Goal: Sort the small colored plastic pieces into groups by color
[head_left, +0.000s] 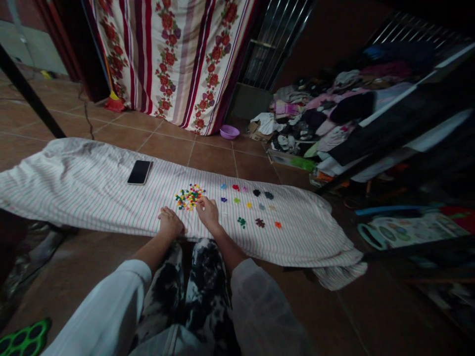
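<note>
A mixed pile of tiny colored pieces [189,195], perhaps beads, lies on a striped cloth [100,198]. My right hand [208,213] is at the pile's right edge, its thumb and fingertips drawn together in a pinch; anything between them is too small to make out. Palm down on the cloth near the front edge, my left hand [170,222] rests with its fingers loosely bent and thumb apart, holding nothing I can see. Right of the pile are small single-color groups, among them dark green [241,222], brown [260,223], orange [278,225], red [236,187] and black [257,193].
A phone [140,172] lies on the cloth at left. Beyond stand a floral curtain [166,59], a purple basin [229,132] and a red broom [115,103] on the tiled floor. Heaped clothes [315,109] fill the right background. Dark posts flank the cloth-covered surface.
</note>
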`<state>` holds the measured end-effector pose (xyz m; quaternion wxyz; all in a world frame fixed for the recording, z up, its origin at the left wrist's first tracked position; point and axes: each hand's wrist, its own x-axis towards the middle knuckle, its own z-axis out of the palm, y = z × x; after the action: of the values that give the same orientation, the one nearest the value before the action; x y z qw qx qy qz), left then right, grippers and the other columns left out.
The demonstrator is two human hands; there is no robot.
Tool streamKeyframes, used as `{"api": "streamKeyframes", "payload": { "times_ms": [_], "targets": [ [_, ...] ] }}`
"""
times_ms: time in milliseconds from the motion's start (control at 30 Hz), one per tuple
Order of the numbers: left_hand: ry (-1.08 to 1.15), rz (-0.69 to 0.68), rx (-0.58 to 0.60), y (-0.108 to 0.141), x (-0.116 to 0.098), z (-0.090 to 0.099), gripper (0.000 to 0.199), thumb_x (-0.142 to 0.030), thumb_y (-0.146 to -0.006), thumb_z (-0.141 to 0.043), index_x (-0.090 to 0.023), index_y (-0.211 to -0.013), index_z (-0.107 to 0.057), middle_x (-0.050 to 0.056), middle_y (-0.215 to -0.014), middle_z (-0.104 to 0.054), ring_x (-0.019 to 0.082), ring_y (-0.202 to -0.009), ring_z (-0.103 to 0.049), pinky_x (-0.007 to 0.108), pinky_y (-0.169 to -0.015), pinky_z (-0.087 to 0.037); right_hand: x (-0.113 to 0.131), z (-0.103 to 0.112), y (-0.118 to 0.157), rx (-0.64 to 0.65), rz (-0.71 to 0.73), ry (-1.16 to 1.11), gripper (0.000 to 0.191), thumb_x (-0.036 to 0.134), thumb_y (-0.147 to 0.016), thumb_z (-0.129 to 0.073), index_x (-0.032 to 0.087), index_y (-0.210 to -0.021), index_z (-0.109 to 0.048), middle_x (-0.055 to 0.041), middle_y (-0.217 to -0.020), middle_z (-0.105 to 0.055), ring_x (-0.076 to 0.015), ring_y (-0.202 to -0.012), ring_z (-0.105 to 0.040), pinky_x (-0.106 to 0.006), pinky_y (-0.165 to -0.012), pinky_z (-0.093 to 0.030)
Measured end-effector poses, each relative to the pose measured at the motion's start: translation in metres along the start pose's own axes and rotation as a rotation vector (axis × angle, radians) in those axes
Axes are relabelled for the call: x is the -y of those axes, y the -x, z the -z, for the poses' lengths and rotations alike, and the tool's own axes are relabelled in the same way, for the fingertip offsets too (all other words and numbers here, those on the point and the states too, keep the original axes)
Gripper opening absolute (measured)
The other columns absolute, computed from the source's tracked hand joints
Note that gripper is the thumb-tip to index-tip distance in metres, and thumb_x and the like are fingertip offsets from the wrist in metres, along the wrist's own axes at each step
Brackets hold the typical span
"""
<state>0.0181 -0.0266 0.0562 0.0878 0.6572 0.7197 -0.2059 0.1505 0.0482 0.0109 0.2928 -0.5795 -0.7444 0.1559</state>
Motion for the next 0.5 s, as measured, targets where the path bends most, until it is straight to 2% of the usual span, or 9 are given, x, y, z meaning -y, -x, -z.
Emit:
{"api": "streamKeyframes", "payload": {
  "times_ms": [233,500],
  "targets": [
    [0.001,0.007,-0.019,-0.003,0.001,-0.006,0.089,-0.055,-0.085,-0.043,0.013,-0.141,-0.028,0.042,-0.146,-0.024,0.051,-0.137,-0.029,0.048,-0.094,-0.038,-0.034,0.027,0.016,-0.097,-0.013,-0.073,0.02,0.019,-0.086,-0.052,0.025,-0.094,-0.069,-0.0007,-0.098,-0.072,-0.0188,-0.096,-0.057,-0.031,-0.092,-0.042],
    [0.008,0.022,-0.003,-0.008,0.002,-0.008,0.089,-0.055,-0.084,-0.042,0.012,-0.142,-0.029,0.04,-0.147,-0.026,0.049,-0.137,-0.029,0.048,-0.092,-0.041,-0.074,0.055,0.03,-0.206,-0.155,-0.153,0.021,0.024,-0.084,-0.053,0.024,-0.094,-0.071,-0.0015,-0.093,-0.072,-0.0184,-0.091,-0.06,-0.03,-0.087,-0.047]
  ]
}}
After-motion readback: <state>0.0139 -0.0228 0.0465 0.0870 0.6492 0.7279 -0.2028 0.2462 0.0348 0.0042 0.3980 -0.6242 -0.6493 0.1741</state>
